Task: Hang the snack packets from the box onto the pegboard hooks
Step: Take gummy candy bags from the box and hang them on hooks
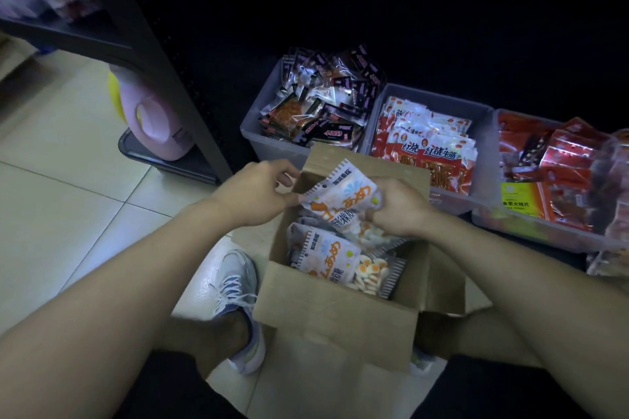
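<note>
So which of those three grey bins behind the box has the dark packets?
The leftmost grey bin, holding black-and-clear packets; the other two hold red ones.

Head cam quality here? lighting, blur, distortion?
Head view: dim overall, with the top and right nearly black; soft glare on the floor tiles; wide-angle bending at the shelf post; the top-left shelf is blurred; the held packet and both hands are fairly sharp.

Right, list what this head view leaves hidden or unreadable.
- Pegboard hooks: nowhere in the frame; the top is dark.
- Packets deep in the cardboard box: covered by the top packet.
- Right hand: its fingertips are tucked behind the held packet.
- Shelf goods, upper left: blurred.
- Red-packet bin: cut by the right edge.
</note>
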### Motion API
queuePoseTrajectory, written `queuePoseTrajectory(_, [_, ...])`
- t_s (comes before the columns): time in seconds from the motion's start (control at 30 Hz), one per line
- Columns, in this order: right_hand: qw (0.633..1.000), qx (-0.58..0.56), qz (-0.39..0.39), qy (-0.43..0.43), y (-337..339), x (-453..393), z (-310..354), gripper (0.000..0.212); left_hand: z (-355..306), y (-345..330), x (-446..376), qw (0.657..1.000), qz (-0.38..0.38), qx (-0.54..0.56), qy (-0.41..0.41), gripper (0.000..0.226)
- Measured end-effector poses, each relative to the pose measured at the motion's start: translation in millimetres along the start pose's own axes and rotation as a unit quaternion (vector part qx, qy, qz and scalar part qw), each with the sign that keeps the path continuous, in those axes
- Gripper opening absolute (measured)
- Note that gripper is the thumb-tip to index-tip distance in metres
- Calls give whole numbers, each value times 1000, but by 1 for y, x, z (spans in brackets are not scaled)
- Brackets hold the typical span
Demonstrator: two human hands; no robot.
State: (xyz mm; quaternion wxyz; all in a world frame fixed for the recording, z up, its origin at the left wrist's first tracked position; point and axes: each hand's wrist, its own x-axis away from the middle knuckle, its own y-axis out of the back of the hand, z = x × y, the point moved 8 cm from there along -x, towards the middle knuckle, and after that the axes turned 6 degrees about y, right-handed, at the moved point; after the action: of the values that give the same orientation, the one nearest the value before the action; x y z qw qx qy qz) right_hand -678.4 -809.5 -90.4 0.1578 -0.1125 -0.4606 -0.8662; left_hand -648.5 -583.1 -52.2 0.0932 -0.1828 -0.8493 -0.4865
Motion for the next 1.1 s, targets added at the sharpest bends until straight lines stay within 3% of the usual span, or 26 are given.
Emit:
queuePoseTrajectory(0.13, [998, -43, -45, 7, 20, 8, 10, 19, 0, -4, 0, 1000, -1, -3, 7, 69])
queuePoseTrajectory(0.2, [990, -119, -68, 17, 38, 12, 16, 22, 2, -6, -2, 998, 8, 57, 18, 89])
queuePoseTrajectory(0.3, [933, -347, -90, 39, 63, 20, 19, 26, -3, -11, 3, 977, 55, 200, 54, 140])
queuePoseTrajectory(0.33, [901, -425, -81, 37, 63, 20, 20, 34, -8, -14, 6, 964, 70, 252, 49, 142])
queuePoseTrajectory(0.43, [809, -587, -34, 9, 46, 20, 30, 55, -33, -23, 12, 909, 113, 401, 0, 92])
queuePoseTrajectory(0.5, [783, -621, -15, -7, 31, 20, 36, 63, -43, -27, 18, 874, 117, 472, -5, 69])
queuePoseTrajectory(0.57, [783, -621, -5, -21, 16, 21, 39, 63, -47, -32, 22, 866, 110, 487, -10, 66])
queuePoseTrajectory(0.67, [799, -600, 20, -29, -1, 21, 42, 45, -38, -32, 20, 887, 65, 457, 0, 55])
queuePoseTrajectory(0.73, [840, -538, 62, -25, -5, 19, 42, 42, -27, -22, 17, 916, 20, 401, 7, 53])
queuePoseTrajectory(0.83, [953, -289, 93, -15, -11, 5, 23, 69, -17, 11, 13, 983, -98, 153, -1, 55])
queuePoseTrajectory(0.9, [995, -50, 89, 24, -24, -6, 10, 83, -4, 25, 13, 986, -147, 67, 43, 56])
queuePoseTrajectory(0.97, [990, 83, 105, 46, -53, -8, -2, 89, 7, 26, 9, 980, -154, 105, 69, 59])
queuePoseTrajectory(1.1, [968, 97, 231, -4, -111, 2, -26, 117, 7, 16, 4, 984, -130, 103, 71, 61])
